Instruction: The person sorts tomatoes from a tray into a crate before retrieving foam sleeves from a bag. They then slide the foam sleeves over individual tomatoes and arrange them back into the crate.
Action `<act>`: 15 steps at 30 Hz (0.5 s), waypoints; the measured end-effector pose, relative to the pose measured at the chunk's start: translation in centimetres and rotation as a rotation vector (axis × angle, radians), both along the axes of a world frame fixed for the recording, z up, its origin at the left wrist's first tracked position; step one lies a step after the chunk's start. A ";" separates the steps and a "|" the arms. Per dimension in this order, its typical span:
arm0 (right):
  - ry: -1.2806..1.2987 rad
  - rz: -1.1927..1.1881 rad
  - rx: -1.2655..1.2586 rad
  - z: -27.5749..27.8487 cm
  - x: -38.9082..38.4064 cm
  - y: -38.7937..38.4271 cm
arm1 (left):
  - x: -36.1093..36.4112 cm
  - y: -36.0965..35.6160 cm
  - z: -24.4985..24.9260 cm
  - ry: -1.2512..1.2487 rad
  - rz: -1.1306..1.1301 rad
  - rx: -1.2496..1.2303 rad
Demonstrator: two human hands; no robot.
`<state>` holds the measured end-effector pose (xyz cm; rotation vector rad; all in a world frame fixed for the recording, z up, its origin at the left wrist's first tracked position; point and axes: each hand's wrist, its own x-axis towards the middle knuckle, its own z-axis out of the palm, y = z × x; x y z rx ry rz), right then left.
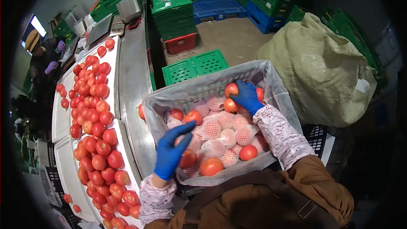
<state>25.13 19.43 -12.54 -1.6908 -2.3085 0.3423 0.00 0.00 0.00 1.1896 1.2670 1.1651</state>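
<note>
A crate lined with translucent plastic [154, 97] stands in front of me, with many tomatoes in pale foam net sleeves [211, 129] inside. Several bare red tomatoes [211, 166] lie on top of them. My left hand [168, 150], in a blue glove, is over the crate's left side, thumb and fingers apart and nothing between them. Close to its fingertips sits a bare tomato [193, 117]; another tomato [188, 159] is beside the palm. At the far right corner my blue-gloved right hand [246, 96] grips a tomato [231, 89] between thumb and fingers, with other bare tomatoes against it.
Left of the crate runs a metal counter edge [131, 89], then white trays [114, 63] bearing loose tomatoes. A large pale sack [316, 68] stands at the right. Beyond are green crates [171, 15] and a blue pallet [218, 6]. Another person [44, 59] is at the far left.
</note>
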 end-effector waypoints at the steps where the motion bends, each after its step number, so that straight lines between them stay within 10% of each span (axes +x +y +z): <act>1: 0.037 -0.030 -0.046 0.1 -0.3 0.3 | 1.1 0.0 -0.1 -0.100 -0.026 -0.048; 6: 0.693 0.122 -0.327 2.0 0.1 -1.8 | 5.0 0.2 -3.3 -0.455 0.057 -0.204; 10: 0.924 0.481 -0.851 8.9 -1.5 -6.0 | 5.3 1.2 -6.1 -1.236 -0.031 -0.618; 13: 0.368 0.369 -0.010 2.2 1.9 -1.7 | 5.1 1.1 -6.7 -1.339 -0.041 -0.703; 15: 0.185 0.510 -0.037 0.0 1.9 -1.2 | 4.8 1.1 -6.6 -1.308 0.041 -0.700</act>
